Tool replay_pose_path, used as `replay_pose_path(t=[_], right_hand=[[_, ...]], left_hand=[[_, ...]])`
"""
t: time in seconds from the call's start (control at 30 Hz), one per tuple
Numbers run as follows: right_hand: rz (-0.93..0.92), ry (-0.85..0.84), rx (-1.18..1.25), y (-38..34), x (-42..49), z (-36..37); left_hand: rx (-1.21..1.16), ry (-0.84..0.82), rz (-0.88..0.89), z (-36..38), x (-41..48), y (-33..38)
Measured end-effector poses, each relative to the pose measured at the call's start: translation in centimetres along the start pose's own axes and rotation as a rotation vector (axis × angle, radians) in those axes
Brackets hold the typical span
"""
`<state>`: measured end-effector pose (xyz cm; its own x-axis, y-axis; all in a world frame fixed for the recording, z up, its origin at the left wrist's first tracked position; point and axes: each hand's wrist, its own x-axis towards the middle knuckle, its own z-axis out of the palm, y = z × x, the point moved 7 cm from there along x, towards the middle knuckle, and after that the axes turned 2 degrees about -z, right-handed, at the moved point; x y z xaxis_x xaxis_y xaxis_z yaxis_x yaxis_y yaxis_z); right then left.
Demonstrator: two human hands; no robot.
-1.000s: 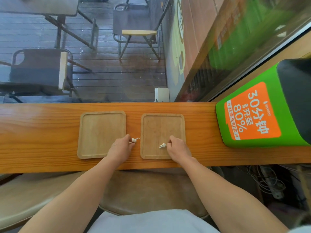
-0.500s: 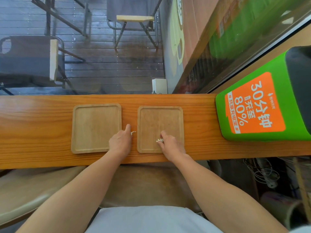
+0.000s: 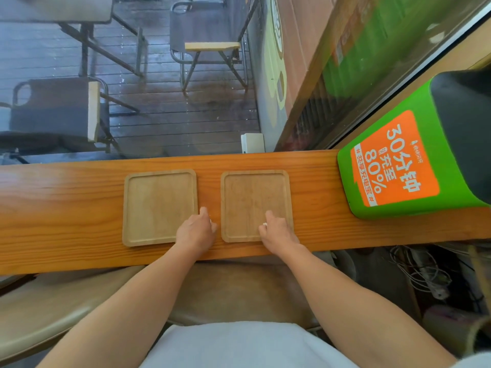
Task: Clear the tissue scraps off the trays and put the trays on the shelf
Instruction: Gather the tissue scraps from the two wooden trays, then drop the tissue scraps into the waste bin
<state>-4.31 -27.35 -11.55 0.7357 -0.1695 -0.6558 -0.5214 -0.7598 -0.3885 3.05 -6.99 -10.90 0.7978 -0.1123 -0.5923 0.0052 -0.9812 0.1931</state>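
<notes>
Two square wooden trays lie side by side on a long wooden counter (image 3: 53, 208). The left tray (image 3: 156, 203) looks bare. My left hand (image 3: 195, 231) rests at its near right corner, fingers curled around a white tissue scrap (image 3: 210, 221) that barely shows. The right tray (image 3: 252, 197) has my right hand (image 3: 277, 231) over its near edge, pinching a small white tissue scrap (image 3: 265, 223) between thumb and fingers. Most of each scrap is hidden inside the hand.
A green and orange box (image 3: 398, 166) with a black top stands on the counter at the right. A window runs along the counter's far edge, with chairs (image 3: 210, 46) outside. Padded seats (image 3: 39, 309) sit below the near edge, cables (image 3: 425, 277) at the lower right.
Both hands have closed further around their tissue scraps, so less of each scrap shows. The hands stay at the trays' near edges. The camera view has shifted slightly.
</notes>
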Motion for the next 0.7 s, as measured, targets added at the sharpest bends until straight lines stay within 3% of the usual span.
replay_pose_path(t=[0.5,0.7], right_hand=[[0.038,0.215,-0.009,-1.3,-10.1,0.7],[0.065,0.338,0.050,-0.1,-16.3,0.0]], left_hand=[[0.115,0.058,0.278,-1.4,-7.9,-1.4],[0.107,0.023,0.409,-0.3,-12.0,2.6]])
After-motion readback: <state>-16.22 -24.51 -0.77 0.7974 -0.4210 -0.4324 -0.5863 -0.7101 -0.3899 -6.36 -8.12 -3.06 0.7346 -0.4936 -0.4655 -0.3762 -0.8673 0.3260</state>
